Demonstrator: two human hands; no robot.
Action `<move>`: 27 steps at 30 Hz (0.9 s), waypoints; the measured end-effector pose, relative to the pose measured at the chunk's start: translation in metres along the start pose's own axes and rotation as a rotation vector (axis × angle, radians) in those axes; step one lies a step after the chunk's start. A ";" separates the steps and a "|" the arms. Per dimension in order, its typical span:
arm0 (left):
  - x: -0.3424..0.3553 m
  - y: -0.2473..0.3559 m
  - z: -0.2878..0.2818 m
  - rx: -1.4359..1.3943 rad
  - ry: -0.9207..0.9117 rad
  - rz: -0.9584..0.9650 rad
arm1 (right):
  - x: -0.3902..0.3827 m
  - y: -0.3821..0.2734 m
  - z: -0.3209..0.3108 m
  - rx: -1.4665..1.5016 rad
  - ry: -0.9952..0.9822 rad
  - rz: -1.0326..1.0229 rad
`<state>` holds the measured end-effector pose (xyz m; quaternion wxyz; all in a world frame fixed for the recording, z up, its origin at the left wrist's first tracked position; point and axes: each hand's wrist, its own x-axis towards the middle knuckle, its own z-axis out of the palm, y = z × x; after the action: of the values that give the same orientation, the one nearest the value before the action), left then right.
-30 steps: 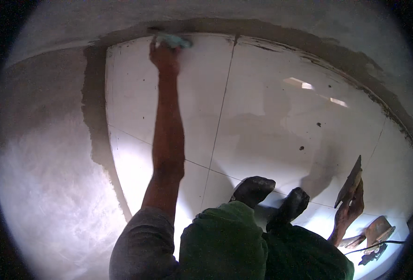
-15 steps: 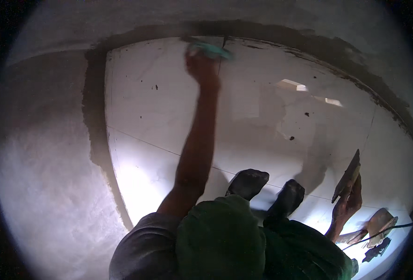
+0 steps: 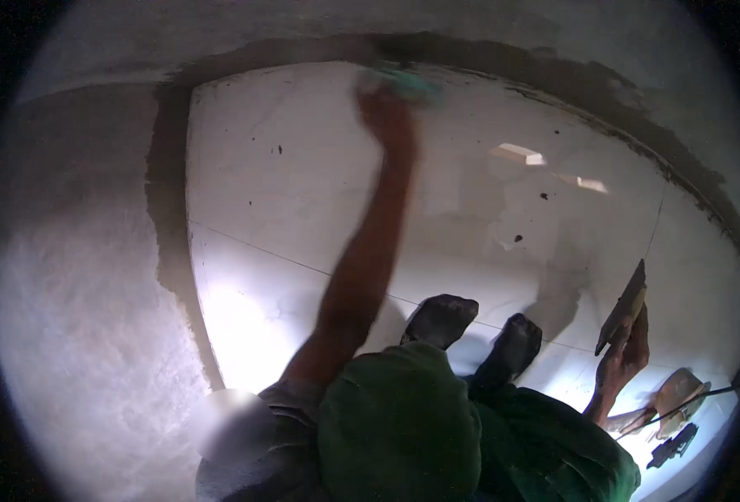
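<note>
My left arm reaches far across large white tiles [image 3: 303, 201]. Near their far edge my left hand [image 3: 384, 113] is closed on a flat teal-green thing [image 3: 416, 86]. Motion smears both, so I cannot tell whether it is a cloth, a sponge or a tool. Dark mortar [image 3: 470, 52] borders the tiles just beyond it. At the right, my right hand [image 3: 625, 360] grips a trowel-like tool [image 3: 622, 314]. Its dark flat blade stands on edge, pointing away from me, and the fingers cover part of its handle.
My dark-covered feet [image 3: 441, 322] are on the tiles between my arms. Another trowel-like tool [image 3: 678, 391], a thin black cable [image 3: 696, 403] and a small dark object [image 3: 673, 446] lie at the lower right. A grey plastered surface [image 3: 77, 276] is at left. Dark crumbs [image 3: 518, 238] spot the tiles.
My left hand has moved a little to the right along the far tile edge with the teal-green thing. The right hand still grips its tool in nearly the same place.
</note>
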<state>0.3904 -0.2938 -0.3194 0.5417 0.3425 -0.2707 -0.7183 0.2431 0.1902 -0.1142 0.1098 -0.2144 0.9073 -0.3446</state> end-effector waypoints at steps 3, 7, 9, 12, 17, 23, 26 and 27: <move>0.081 0.081 -0.033 0.213 0.206 0.095 | -0.001 0.009 -0.001 0.009 0.023 0.010; 0.134 0.101 -0.061 0.243 0.139 0.006 | 0.002 0.013 0.002 0.006 -0.022 0.029; 0.120 0.074 -0.054 -0.024 0.012 -0.056 | 0.004 0.010 0.003 0.011 -0.007 -0.019; 0.058 0.015 -0.014 0.058 -0.014 -0.021 | 0.006 0.003 0.004 0.037 -0.035 -0.009; -0.087 -0.075 0.081 0.897 -0.244 0.224 | -0.001 0.002 0.003 0.072 -0.017 0.028; -0.073 -0.026 0.050 0.517 -0.102 0.172 | -0.007 0.016 -0.006 0.063 0.032 0.012; 0.006 0.005 0.028 0.127 0.076 0.119 | -0.007 0.017 -0.006 0.048 0.035 0.000; 0.017 -0.004 0.032 0.077 0.023 0.083 | -0.007 0.016 -0.006 0.038 0.018 0.009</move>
<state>0.3601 -0.3086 -0.3062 0.5607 0.3597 -0.3058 -0.6802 0.2420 0.2078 -0.1207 0.1072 -0.2052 0.9025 -0.3632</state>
